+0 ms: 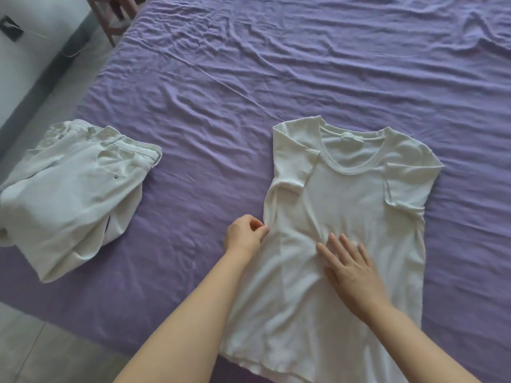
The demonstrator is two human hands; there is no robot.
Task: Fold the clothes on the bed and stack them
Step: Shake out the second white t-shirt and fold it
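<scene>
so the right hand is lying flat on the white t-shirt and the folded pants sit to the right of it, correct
Not quite: the head view shows the folded pants to the left of the white t-shirt, not the right. The right hand does lie flat on the shirt.
</scene>
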